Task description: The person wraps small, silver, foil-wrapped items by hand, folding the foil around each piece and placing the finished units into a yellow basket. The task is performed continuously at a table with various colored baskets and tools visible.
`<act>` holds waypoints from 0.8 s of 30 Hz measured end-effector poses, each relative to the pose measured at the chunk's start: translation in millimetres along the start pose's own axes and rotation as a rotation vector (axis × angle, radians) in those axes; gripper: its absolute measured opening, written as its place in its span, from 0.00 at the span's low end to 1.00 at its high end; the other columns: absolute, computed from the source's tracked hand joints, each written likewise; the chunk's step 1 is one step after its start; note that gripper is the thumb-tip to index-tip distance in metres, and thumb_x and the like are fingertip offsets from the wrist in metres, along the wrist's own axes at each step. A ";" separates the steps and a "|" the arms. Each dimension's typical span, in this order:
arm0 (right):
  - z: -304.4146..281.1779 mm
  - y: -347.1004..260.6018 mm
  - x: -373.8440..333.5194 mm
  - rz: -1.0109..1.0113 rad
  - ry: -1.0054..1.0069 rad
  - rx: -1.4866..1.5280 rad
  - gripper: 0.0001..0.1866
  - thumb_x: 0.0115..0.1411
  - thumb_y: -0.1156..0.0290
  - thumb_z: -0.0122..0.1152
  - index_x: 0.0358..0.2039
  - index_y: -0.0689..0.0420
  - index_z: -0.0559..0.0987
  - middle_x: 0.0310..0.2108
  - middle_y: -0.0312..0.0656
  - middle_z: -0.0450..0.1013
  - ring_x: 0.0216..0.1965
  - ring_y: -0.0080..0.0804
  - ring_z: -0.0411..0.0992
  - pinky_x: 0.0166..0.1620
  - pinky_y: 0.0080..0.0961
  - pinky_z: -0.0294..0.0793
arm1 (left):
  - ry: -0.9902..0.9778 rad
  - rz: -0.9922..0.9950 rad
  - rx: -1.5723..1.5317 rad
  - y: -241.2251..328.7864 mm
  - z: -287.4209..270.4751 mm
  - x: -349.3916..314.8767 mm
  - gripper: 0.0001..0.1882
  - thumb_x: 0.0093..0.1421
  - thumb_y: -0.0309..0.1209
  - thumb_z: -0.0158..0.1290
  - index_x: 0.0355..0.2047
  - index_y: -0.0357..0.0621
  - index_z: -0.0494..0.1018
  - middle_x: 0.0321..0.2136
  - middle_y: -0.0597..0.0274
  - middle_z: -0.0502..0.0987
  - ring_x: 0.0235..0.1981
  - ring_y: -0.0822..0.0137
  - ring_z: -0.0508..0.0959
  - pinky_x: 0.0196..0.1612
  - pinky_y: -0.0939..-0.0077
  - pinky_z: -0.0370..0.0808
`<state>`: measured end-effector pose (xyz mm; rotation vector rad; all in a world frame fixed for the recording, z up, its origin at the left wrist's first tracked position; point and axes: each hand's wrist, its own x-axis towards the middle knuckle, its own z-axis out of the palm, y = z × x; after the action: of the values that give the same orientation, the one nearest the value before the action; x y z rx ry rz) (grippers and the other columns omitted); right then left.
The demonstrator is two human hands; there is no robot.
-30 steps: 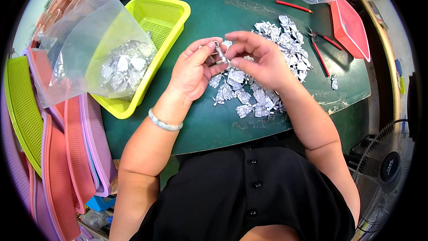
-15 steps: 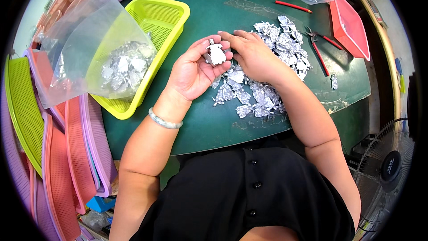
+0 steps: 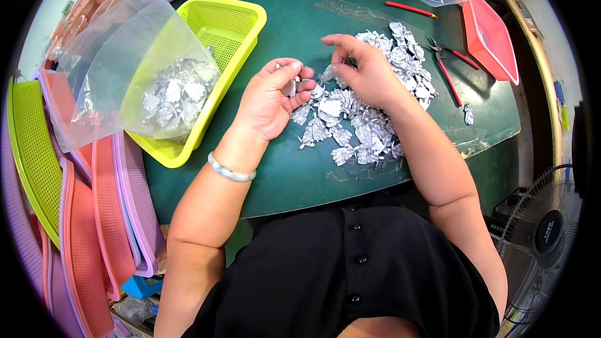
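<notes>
My left hand (image 3: 270, 99) is curled, palm up, around small silvery metal castings (image 3: 290, 87), partly hidden by the thumb and fingers. To its right, my right hand (image 3: 369, 75) pinches another silvery casting (image 3: 327, 74) between thumb and fingertips, just over the near-left part of a loose pile. That pile of flat, ragged-edged castings (image 3: 410, 62) spreads on the green tabletop (image 3: 294, 178) under and beyond my right wrist. On the left, a clear plastic bag (image 3: 113, 69) with more of these castings (image 3: 181, 94) lies in a yellow-green perforated basket (image 3: 256, 19).
Right of the pile lie red-handled pliers (image 3: 447, 78), a red pencil (image 3: 410, 9) and a single casting (image 3: 469, 114). A pink tray (image 3: 491, 44) stands at the table's right edge. Stacked pink and purple baskets (image 3: 84, 238) crowd the left side. A fan (image 3: 544, 238) stands lower right.
My left thumb and fingers have closed over the casting that lay showing in the palm. My right hand has drawn slightly back to the right, a casting now showing in its fingertips.
</notes>
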<state>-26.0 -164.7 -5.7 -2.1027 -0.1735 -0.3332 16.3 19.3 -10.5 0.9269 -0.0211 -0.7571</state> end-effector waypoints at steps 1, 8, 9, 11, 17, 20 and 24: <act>-1.7 0.8 0.5 0.039 0.027 0.050 0.19 0.46 0.81 0.54 0.42 0.60 0.71 0.21 0.34 0.68 0.24 0.22 0.66 0.29 0.19 0.66 | 0.033 0.001 0.012 0.8 5.2 -1.8 0.10 0.57 0.31 0.48 0.37 0.41 0.67 0.27 0.61 0.72 0.28 0.70 0.73 0.30 0.81 0.71; -9.4 -19.2 -1.4 0.269 0.131 0.619 0.18 0.48 0.80 0.56 0.42 0.66 0.69 0.28 0.35 0.69 0.30 0.18 0.66 0.35 0.13 0.65 | 0.016 0.008 0.140 -1.3 9.8 -4.0 0.08 0.54 0.30 0.52 0.34 0.42 0.69 0.23 0.65 0.72 0.22 0.75 0.72 0.25 0.84 0.71; -7.3 -21.4 -2.6 0.266 0.139 0.639 0.18 0.48 0.79 0.56 0.42 0.66 0.69 0.27 0.35 0.70 0.28 0.18 0.66 0.32 0.13 0.65 | 0.015 0.010 0.137 -1.5 10.2 -4.6 0.08 0.54 0.30 0.52 0.33 0.42 0.69 0.22 0.65 0.72 0.22 0.75 0.72 0.24 0.84 0.70; -7.8 -22.6 -2.5 0.273 0.115 0.700 0.17 0.49 0.79 0.56 0.41 0.67 0.69 0.27 0.36 0.70 0.26 0.18 0.66 0.29 0.14 0.65 | 0.014 0.013 0.129 -0.5 11.9 -5.3 0.08 0.54 0.31 0.52 0.32 0.42 0.69 0.22 0.65 0.72 0.21 0.76 0.71 0.23 0.85 0.69; -7.7 -24.3 -8.1 0.328 0.017 0.807 0.16 0.51 0.79 0.54 0.42 0.67 0.68 0.26 0.38 0.70 0.24 0.21 0.68 0.26 0.15 0.66 | 0.038 0.058 0.087 0.0 9.2 -3.8 0.06 0.53 0.30 0.52 0.29 0.43 0.69 0.20 0.66 0.72 0.20 0.76 0.70 0.22 0.87 0.67; -8.5 -22.9 -6.3 0.356 0.003 0.831 0.16 0.52 0.79 0.54 0.42 0.67 0.68 0.26 0.39 0.70 0.23 0.23 0.69 0.25 0.16 0.68 | 0.101 0.061 0.141 -1.2 10.8 -2.1 0.05 0.55 0.31 0.49 0.29 0.44 0.69 0.19 0.67 0.71 0.18 0.76 0.68 0.20 0.86 0.64; -7.7 -23.7 -7.9 0.368 -0.004 0.874 0.16 0.52 0.80 0.54 0.42 0.67 0.67 0.27 0.40 0.70 0.25 0.23 0.70 0.27 0.17 0.69 | 0.053 0.078 0.103 0.6 8.6 -4.8 0.06 0.54 0.29 0.50 0.31 0.42 0.70 0.22 0.65 0.73 0.21 0.75 0.72 0.23 0.85 0.69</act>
<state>-40.9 -158.8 15.0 -1.2318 0.0659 -0.0102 10.3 16.3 -3.3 1.0377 -0.0495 -0.6631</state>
